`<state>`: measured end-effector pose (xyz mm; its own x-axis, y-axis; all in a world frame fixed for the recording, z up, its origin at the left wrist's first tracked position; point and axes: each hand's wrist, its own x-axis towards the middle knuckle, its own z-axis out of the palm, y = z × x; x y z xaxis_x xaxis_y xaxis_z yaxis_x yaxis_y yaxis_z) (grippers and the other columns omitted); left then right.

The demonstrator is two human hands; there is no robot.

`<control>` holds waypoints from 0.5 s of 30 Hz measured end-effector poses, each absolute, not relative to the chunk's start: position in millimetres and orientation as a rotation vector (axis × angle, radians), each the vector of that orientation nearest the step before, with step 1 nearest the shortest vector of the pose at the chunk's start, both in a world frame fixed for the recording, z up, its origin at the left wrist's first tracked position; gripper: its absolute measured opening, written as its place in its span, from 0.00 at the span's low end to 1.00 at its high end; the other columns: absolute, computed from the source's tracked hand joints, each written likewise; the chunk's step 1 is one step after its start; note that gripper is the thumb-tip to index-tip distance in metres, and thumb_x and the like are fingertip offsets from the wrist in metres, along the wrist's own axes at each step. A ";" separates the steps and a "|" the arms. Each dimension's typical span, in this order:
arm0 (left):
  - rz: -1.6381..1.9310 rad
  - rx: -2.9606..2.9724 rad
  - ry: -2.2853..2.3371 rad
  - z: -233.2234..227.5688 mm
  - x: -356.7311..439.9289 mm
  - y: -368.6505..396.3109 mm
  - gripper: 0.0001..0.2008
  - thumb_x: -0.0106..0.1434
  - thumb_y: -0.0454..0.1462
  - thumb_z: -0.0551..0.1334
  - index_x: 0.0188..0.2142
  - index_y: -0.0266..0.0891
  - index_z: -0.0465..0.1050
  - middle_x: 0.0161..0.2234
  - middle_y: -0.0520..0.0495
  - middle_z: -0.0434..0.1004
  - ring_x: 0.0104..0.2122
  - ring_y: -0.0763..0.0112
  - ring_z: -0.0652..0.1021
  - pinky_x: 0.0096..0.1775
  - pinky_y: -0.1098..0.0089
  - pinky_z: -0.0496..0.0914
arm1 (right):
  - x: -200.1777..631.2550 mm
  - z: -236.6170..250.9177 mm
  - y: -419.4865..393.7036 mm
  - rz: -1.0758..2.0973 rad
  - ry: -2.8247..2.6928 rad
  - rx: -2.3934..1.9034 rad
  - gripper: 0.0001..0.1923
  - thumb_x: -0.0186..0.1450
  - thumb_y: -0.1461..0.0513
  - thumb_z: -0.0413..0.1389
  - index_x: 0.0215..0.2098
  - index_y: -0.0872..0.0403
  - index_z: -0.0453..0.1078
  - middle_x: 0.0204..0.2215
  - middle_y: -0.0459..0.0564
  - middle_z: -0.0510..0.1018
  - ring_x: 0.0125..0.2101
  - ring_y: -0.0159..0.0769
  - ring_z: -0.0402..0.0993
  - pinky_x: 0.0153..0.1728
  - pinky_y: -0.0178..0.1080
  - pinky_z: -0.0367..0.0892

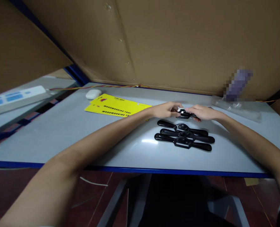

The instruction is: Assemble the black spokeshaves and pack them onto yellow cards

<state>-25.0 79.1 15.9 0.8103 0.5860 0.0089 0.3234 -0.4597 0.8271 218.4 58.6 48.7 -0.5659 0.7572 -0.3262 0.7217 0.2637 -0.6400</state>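
Both hands meet at the far middle of a grey table [59, 132]. My left hand [165, 109] and my right hand [202, 112] each grip one end of a black two-handled tool [184, 114], a spokeshave, held just above the table. Its handles are hidden inside my fingers; only the middle part shows. Right in front of it, three more black spokeshaves [184, 136] lie side by side on the table, nearer to me.
Yellow printed cards [113, 105] lie left of my hands, with a white mouse-like object [93, 93] behind them. A clear plastic bag [239, 107] lies at the far right. Cardboard walls [177, 41] close the back. A white power strip [14, 96] sits on a side shelf.
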 end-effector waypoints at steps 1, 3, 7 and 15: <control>0.395 2.088 0.685 15.1 -24.0 78.0 0.13 0.67 0.41 0.62 0.48 0.36 0.70 0.32 0.50 0.73 0.31 0.70 0.71 0.36 0.70 0.63 | 217.2 51.2 59.0 1.235 -2.465 -1.483 0.29 0.78 0.46 0.43 0.25 0.51 0.63 0.20 0.49 0.71 0.22 0.34 0.67 0.28 0.39 0.64; 0.440 2.112 0.710 13.9 -21.7 75.6 0.13 0.67 0.40 0.62 0.48 0.36 0.71 0.29 0.53 0.70 0.28 0.73 0.68 0.34 0.71 0.61 | 215.4 54.8 59.8 1.287 -2.471 -1.558 0.31 0.79 0.45 0.42 0.25 0.52 0.64 0.20 0.51 0.73 0.21 0.34 0.68 0.27 0.39 0.66; 0.477 2.189 0.751 13.1 -18.6 72.5 0.12 0.66 0.39 0.64 0.46 0.35 0.74 0.25 0.57 0.62 0.25 0.75 0.62 0.31 0.72 0.57 | 214.9 54.6 61.5 1.357 -2.504 -1.592 0.30 0.77 0.41 0.43 0.26 0.51 0.62 0.19 0.48 0.70 0.16 0.31 0.62 0.20 0.37 0.60; 0.515 2.189 0.796 8.4 -18.9 67.8 0.19 0.66 0.41 0.62 0.53 0.34 0.77 0.27 0.55 0.64 0.27 0.73 0.64 0.33 0.71 0.58 | 222.4 44.9 69.7 1.623 -2.372 -1.470 0.26 0.76 0.40 0.46 0.31 0.49 0.57 0.20 0.38 0.54 0.18 0.27 0.44 0.17 0.33 0.43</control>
